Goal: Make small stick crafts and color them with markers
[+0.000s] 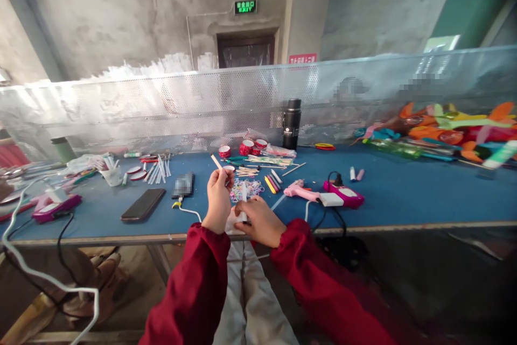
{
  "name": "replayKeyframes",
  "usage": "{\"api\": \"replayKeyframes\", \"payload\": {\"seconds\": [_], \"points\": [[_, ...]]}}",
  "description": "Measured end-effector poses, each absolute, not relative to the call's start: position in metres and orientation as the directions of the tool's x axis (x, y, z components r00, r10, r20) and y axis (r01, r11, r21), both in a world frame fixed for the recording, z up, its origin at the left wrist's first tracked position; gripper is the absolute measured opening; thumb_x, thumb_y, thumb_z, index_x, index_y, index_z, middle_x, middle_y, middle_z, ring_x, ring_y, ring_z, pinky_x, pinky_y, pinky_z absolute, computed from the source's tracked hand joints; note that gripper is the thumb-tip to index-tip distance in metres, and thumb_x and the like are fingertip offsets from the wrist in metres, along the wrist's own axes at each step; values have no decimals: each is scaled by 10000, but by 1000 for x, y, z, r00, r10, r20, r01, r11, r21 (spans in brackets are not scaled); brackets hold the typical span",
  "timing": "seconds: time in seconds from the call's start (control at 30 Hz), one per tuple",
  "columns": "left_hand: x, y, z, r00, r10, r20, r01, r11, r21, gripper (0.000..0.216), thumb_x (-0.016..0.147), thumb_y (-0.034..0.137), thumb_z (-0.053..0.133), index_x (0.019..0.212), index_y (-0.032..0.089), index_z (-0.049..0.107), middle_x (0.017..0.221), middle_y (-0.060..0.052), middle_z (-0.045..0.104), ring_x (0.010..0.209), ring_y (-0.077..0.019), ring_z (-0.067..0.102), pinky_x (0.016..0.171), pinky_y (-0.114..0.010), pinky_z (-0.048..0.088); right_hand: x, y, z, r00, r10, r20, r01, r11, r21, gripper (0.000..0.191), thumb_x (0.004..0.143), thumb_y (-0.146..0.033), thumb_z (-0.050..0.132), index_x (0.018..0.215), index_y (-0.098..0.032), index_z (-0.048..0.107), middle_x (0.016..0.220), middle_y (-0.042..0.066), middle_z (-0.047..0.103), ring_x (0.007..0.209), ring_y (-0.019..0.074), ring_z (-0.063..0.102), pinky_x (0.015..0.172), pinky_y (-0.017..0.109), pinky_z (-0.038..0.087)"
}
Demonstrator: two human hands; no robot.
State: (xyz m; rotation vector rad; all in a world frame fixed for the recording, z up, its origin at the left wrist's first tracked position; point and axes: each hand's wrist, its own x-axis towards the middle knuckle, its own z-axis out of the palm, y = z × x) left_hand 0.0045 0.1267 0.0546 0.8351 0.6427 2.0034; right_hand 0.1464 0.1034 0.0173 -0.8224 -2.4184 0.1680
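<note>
My left hand [219, 194] is raised above the table's near edge, its fingers pinched round a flat wooden craft stick [216, 161] that points up and left. Beside it and slightly lower, my right hand [260, 221] is closed round a slim white marker [244, 194] standing nearly upright. Behind both hands spreads a pile of small coloured rubber bands [252, 188]. More wooden craft sticks [247, 171] lie just past the pile. Several coloured markers [272, 183] rest to its right, near a pink glue gun [301, 191].
A purple power strip [353, 198] with cables sits right of the glue gun. Leftward lie a phone [143, 205], a cabled power bank [183, 185] and a cup of sticks [111, 175]. Red tape rolls [247, 147], a black thermos [291, 124] and colourful balloons [448, 135] line the back.
</note>
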Motion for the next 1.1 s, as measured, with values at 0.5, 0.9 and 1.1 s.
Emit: {"api": "replayKeyframes", "payload": {"seconds": [0.5, 0.9, 1.1], "points": [[-1, 134, 26, -339, 909, 245, -336, -360, 871, 377, 746, 504, 828, 839, 168, 685, 712, 25, 544, 624, -92, 470, 544, -211, 320, 160, 127, 43, -132, 609, 782, 156, 792, -590, 445, 1086, -589, 437, 1273, -273, 687, 845, 27, 760, 709, 205, 700, 692, 347, 550], [7, 135, 28, -235, 939, 250, -193, -297, 935, 223, 713, 304, 800, 856, 151, 725, 623, 44, 555, 571, -103, 468, 568, -242, 345, 135, 157, 24, 221, 381, 898, 337, 834, -437, 168, 996, -347, 595, 980, -243, 726, 908, 60, 776, 877, 242, 734, 820, 398, 595], [8, 140, 23, -220, 936, 275, -128, -308, 943, 115, 727, 221, 724, 821, 167, 686, 619, 49, 562, 552, -102, 482, 571, -237, 365, 136, 155, 18, 249, 386, 888, 343, 823, -453, 106, 945, -310, 642, 863, -248, 616, 793, 32, 702, 771, 222, 679, 719, 369, 569]]}}
